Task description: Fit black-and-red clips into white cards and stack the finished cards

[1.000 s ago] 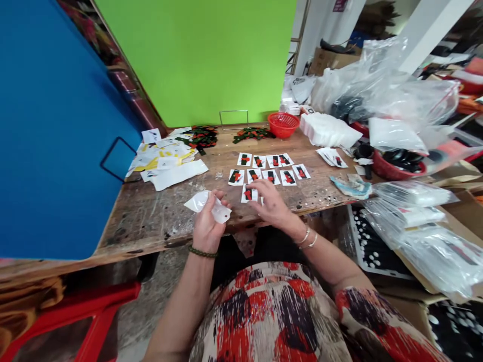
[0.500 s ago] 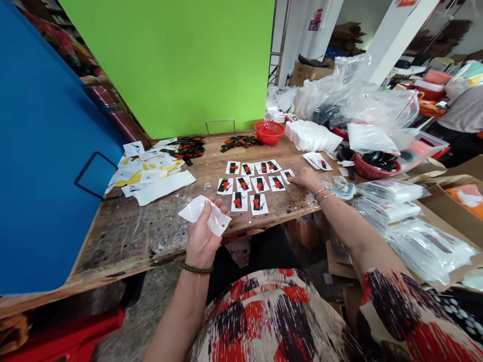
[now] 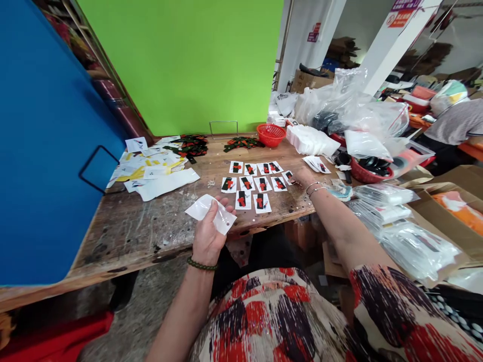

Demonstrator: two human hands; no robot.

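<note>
Right hand [image 3: 303, 177] now at edge card [image 3: 288, 177]

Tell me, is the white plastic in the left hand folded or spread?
Spread: the white plastic extends across the left hand, its corners jutting out on both sides.

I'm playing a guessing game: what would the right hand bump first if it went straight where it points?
Probably the white card just ahead of the right hand; I can't tell whether they already touch.
</note>
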